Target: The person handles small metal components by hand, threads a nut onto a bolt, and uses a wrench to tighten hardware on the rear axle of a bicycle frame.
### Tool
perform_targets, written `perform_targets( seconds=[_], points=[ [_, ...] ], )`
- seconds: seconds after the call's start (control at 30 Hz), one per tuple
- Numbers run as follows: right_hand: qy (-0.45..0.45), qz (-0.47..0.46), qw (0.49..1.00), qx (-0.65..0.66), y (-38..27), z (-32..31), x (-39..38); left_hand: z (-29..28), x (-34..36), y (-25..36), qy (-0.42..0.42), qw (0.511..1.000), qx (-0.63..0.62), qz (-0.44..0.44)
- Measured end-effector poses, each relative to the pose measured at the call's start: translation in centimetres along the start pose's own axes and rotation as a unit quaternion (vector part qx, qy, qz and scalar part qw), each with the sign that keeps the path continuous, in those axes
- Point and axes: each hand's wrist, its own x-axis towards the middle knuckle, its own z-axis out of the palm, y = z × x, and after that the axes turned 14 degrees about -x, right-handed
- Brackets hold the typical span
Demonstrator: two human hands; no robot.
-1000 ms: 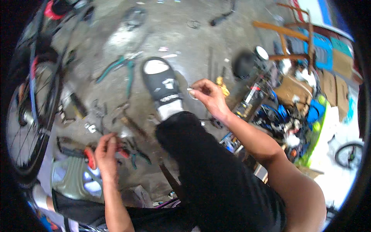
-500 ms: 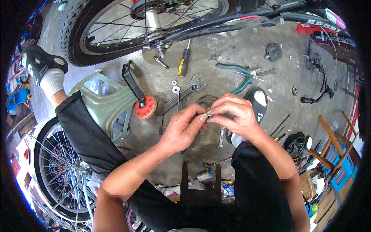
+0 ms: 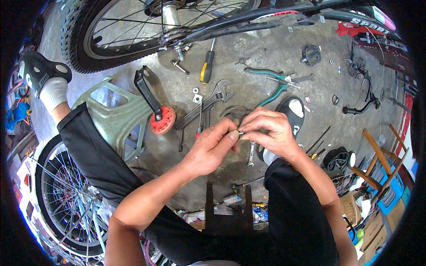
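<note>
My left hand (image 3: pixel 212 148) and my right hand (image 3: pixel 268 131) meet above the floor, both closed in a pinch. Between their fingertips sits a small metal part (image 3: pixel 241 133); it is too small to tell its exact kind. Just beyond the hands lie an adjustable wrench (image 3: pixel 217 96), a small screwdriver (image 3: pixel 199 128) and green-handled pliers (image 3: pixel 277 93). Below my right hand a combination wrench (image 3: pixel 251 153) rests on the floor. To the left, a black bar with a red wheel (image 3: pixel 162 120) leans on a pale green plastic piece (image 3: pixel 106 108).
A bicycle wheel (image 3: pixel 84 57) and its frame (image 3: pixel 230 24) span the far side. A yellow and black screwdriver (image 3: pixel 207 68), a pedal (image 3: pixel 311 54) and a black lever (image 3: pixel 359 108) lie on the floor. Another wheel (image 3: pixel 42 190) stands at left, wooden legs (image 3: pixel 377 150) at right.
The view has shifted slightly, so the floor things appear a little more to the left. My hands stay together on the small metal part, with only slight finger movement.
</note>
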Motion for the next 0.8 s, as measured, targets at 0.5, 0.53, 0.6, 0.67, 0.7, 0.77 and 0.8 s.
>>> perform_targets(
  seconds=[0.5,0.53,0.6,0.67,0.7,0.77,0.8],
  points=[
    [0.349,0.46,0.814,-0.06,8.0,-3.4,-21.0,-0.3,0.4,1.0,0.178,0.951,-0.229,-0.109],
    [0.35,0.479,0.799,-0.099,9.2,-2.6,-24.5,-0.1,0.7,0.9,0.191,0.95,-0.223,-0.108],
    [0.315,0.532,0.773,-0.144,7.3,-1.7,-26.9,-0.2,0.7,0.3,0.224,0.943,-0.222,-0.109],
    [0.296,0.527,0.767,-0.214,8.0,-0.9,-29.4,-0.4,0.7,0.1,0.172,0.956,-0.202,-0.122],
    [0.272,0.543,0.76,-0.232,8.2,-0.6,-30.3,-0.7,0.7,-0.3,0.164,0.959,-0.193,-0.124],
    [0.257,0.55,0.754,-0.249,8.8,-0.2,-31.3,-1.2,0.7,-1.0,0.167,0.959,-0.181,-0.137],
    [0.249,0.553,0.752,-0.257,9.2,0.0,-31.4,-1.2,0.8,-1.1,0.168,0.96,-0.177,-0.135]
  ],
)
